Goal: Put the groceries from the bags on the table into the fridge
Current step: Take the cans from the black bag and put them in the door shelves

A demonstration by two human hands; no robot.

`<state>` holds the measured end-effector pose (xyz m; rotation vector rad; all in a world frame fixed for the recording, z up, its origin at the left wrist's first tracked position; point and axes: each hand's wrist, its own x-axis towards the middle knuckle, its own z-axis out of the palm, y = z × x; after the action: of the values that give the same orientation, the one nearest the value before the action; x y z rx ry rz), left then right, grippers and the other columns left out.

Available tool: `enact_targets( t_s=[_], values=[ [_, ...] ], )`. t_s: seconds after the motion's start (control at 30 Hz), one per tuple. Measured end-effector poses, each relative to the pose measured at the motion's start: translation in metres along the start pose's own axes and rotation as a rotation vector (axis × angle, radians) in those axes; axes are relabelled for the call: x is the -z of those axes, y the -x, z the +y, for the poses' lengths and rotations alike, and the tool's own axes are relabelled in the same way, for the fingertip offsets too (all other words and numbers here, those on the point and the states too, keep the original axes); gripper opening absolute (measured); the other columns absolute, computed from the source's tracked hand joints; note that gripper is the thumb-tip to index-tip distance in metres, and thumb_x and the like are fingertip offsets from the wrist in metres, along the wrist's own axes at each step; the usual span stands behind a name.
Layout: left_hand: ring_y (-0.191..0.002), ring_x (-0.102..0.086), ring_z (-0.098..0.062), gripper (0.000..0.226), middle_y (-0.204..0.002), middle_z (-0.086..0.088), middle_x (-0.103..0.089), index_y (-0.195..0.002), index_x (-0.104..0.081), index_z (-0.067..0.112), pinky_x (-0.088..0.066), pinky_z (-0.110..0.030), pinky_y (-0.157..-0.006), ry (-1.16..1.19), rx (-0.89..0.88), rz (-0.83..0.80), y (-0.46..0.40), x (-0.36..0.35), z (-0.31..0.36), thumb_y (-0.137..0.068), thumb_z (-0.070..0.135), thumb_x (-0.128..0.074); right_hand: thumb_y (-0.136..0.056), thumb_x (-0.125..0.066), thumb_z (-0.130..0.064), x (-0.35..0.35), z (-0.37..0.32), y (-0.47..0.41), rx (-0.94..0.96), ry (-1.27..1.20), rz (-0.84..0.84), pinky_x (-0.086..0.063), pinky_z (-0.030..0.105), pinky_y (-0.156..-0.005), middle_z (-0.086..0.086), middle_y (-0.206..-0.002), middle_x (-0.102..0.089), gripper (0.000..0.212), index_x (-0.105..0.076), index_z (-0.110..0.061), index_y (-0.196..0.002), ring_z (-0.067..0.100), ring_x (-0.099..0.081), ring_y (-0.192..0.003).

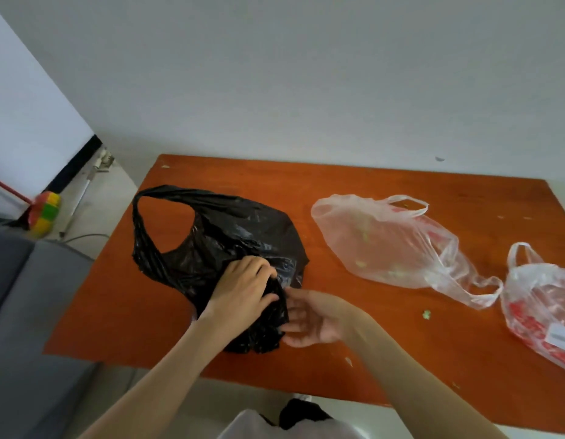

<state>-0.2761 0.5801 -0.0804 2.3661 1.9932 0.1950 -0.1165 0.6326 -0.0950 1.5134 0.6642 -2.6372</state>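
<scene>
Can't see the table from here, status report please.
Left hand grips black bag. Right hand open against it. Two clear bags untouched alongside.

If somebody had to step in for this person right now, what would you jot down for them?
Left hand: grips the bunched near end of the black bag.
Right hand: palm up, fingers fairly straight, touching that same end of the bag.
Things: the black bag lies on the left of the orange table. A clear bag lies in the middle, looking nearly empty apart from small green bits. A third bag with red contents sits at the right edge.
Done: cannot tell whether anything has reached the fridge; it is not in view.
Left: check the black bag, then empty the red-filled bag into the fridge.
</scene>
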Motion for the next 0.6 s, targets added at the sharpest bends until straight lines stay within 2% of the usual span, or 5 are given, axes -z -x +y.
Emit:
enact_targets(
  t_s=[0.13,0.23,0.33,0.5,0.6],
  values=[
    [-0.109,-0.06,-0.022,0.053,-0.11,0.0,-0.062,-0.107,-0.058,0.016,-0.049,-0.035,-0.088,0.011,-0.008,-0.052,0.005,-0.011,-0.004,-0.066,0.041,-0.079,-0.091,-0.059,-0.018,0.002,0.003,-0.012,0.023,-0.175,-0.083,-0.058,0.037,-0.073,0.016,-0.101,-0.053,0.02,-0.055,-0.004,-0.105,0.036,-0.056,-0.111],
    [-0.13,-0.042,-0.023,0.05,-0.132,-0.002,-0.051,-0.124,-0.052,0.016,-0.039,-0.039,-0.101,0.03,-0.019,-0.045,0.004,-0.014,-0.02,-0.085,0.048,-0.055,-0.087,-0.054,0.006,-0.002,0.007,-0.021,0.098,-0.256,0.087,-0.06,0.033,-0.063,0.008,-0.073,-0.042,0.005,-0.054,0.002,-0.09,0.017,-0.049,-0.066],
    [-0.139,-0.018,-0.024,0.05,-0.145,-0.001,-0.039,-0.131,-0.047,0.02,-0.03,-0.052,-0.104,-0.031,-0.07,-0.036,-0.007,-0.008,-0.042,-0.091,0.048,-0.033,-0.09,-0.042,0.014,-0.007,0.005,-0.027,0.15,-0.349,0.24,-0.056,0.026,-0.048,0.011,-0.072,-0.058,0.021,-0.06,0.003,-0.084,0.017,-0.056,-0.064],
    [-0.142,0.014,-0.031,0.063,-0.157,-0.002,-0.005,-0.147,-0.016,0.028,-0.029,-0.065,-0.098,-0.155,-0.053,-0.263,-0.036,0.004,-0.083,-0.094,0.036,-0.048,-0.086,-0.045,0.007,-0.007,-0.002,-0.029,0.358,-0.437,0.631,-0.04,0.025,-0.042,0.007,-0.06,-0.048,0.024,-0.05,-0.004,-0.065,0.019,-0.048,-0.053],
    [-0.142,0.017,-0.028,0.067,-0.157,-0.002,0.004,-0.148,-0.004,0.028,-0.034,-0.058,-0.099,-0.147,-0.024,-0.329,-0.051,0.008,-0.103,-0.095,0.035,-0.045,-0.091,-0.049,-0.023,-0.015,-0.001,-0.022,0.54,-0.119,0.839,-0.028,0.027,-0.051,0.005,-0.064,-0.049,0.036,-0.055,-0.01,-0.058,0.015,-0.036,-0.052]
  ],
)
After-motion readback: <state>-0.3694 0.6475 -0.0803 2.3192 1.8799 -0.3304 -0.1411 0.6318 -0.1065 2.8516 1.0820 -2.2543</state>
